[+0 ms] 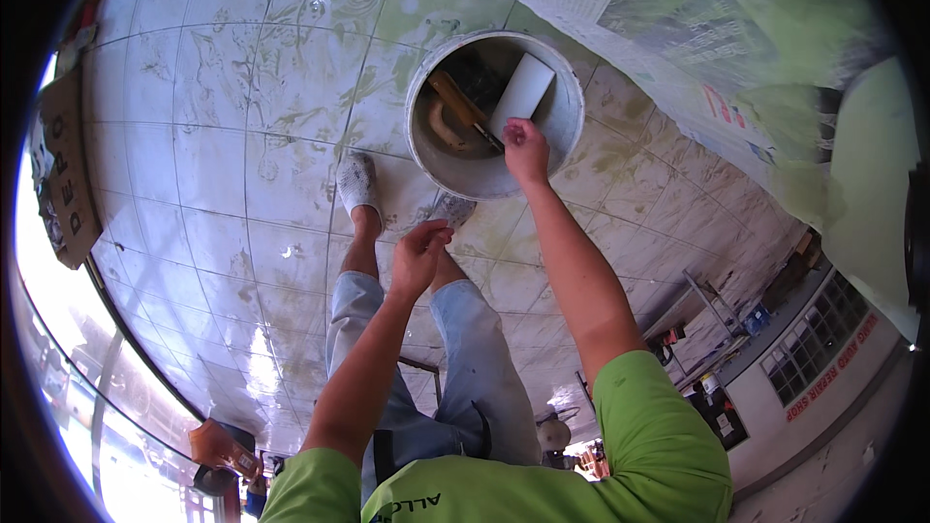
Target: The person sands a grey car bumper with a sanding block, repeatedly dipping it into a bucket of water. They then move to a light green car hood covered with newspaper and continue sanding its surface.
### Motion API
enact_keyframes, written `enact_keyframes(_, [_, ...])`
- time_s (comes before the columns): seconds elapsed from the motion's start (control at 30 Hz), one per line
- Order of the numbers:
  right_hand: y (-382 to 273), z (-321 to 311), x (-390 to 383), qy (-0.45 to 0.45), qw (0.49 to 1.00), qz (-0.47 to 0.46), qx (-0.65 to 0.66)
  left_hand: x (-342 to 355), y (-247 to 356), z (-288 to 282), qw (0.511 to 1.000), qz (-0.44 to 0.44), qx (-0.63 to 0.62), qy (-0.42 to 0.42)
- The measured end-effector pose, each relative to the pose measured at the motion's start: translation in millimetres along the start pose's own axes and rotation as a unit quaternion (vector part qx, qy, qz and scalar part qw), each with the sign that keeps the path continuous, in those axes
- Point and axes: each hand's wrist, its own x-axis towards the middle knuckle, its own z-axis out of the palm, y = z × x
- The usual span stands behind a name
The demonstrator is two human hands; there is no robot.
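My right hand [526,152] is over the near rim of a round, pale bucket [576,126], its fingers curled. Just beyond the fingertips, a flat white rectangular piece [527,85] leans inside the bucket; whether I grip it cannot be made out. Beside it in the bucket lie a brown, handle-like bar [453,97] and a curved tan piece [443,128]. Lower and to the left, my left hand [417,260] hangs in the air above my legs. Its fingers are bent together, and anything between them is hidden.
Large sheets of printed paper [717,48] cover a bulky green surface at the upper right. Smeared tiles make up the floor [213,77]. A cardboard piece [66,169] stands at the left edge. Metal racks and tools [722,320] are at the right.
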Motion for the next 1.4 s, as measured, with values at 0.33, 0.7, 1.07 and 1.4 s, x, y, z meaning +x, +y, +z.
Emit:
enact_keyframes(0.33, [-21, 43, 68, 0.08, 0.975, -0.163, -0.125, 22, 9, 15, 0.975, 0.022, -0.205, -0.087])
enact_keyframes(0.7, [-90, -51, -138, -0.03, 0.988, -0.122, 0.093, 66, 46, 14, 0.968, 0.232, -0.085, -0.048])
enact_keyframes(1.07, [-25, 0, 40, -0.196, 0.979, -0.033, 0.043, 55, 48, -3, 0.973, 0.061, -0.212, 0.064])
enact_keyframes(1.4, [40, 79, 122, -0.064, 0.926, -0.116, -0.353, 60, 50, -10, 0.961, 0.066, -0.255, 0.089])
